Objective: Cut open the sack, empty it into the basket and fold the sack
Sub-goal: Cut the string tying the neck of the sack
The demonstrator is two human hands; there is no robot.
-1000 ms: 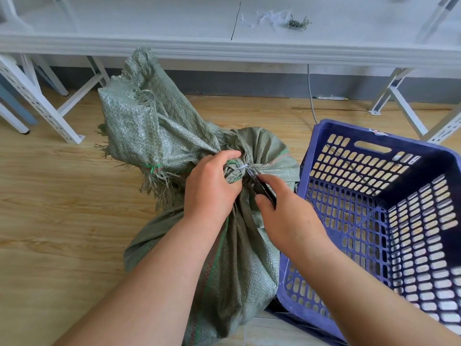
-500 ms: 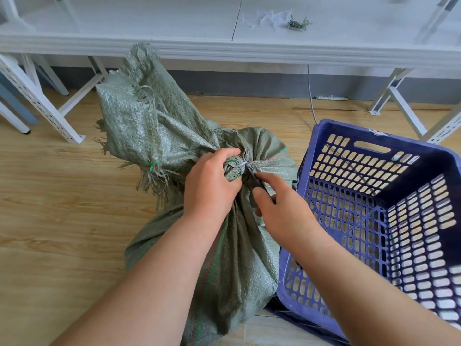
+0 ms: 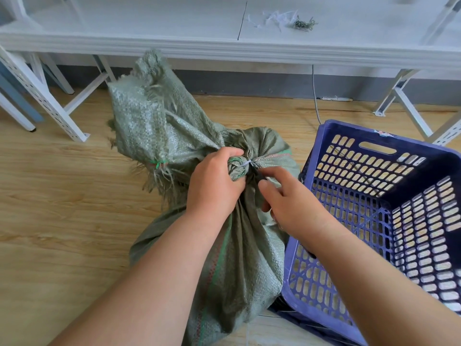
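Note:
A green woven sack point(image 3: 159, 136) stands on the wooden floor, its neck bunched and bound by a white tie point(image 3: 247, 163). My left hand point(image 3: 214, 186) grips the bunched neck just left of the tie. My right hand point(image 3: 291, 203) is right below the tie, fingers curled around a small dark cutting tool point(image 3: 258, 175) whose tip points up at the tie. Most of the tool is hidden in the hand. An empty blue slotted basket point(image 3: 349, 131) stands touching the sack on its right. The sack's frayed loose top flops to the back left.
A white table point(image 3: 149, 28) spans the back, with white and green string scraps point(image 3: 279, 18) on it. Its perforated legs point(image 3: 45, 101) stand at the left and right. A grey cable point(image 3: 315, 101) hangs down to the floor behind the basket.
My right hand has shifted a little up toward the tie, and less of the dark tool shows. The left hand keeps its grip on the neck.

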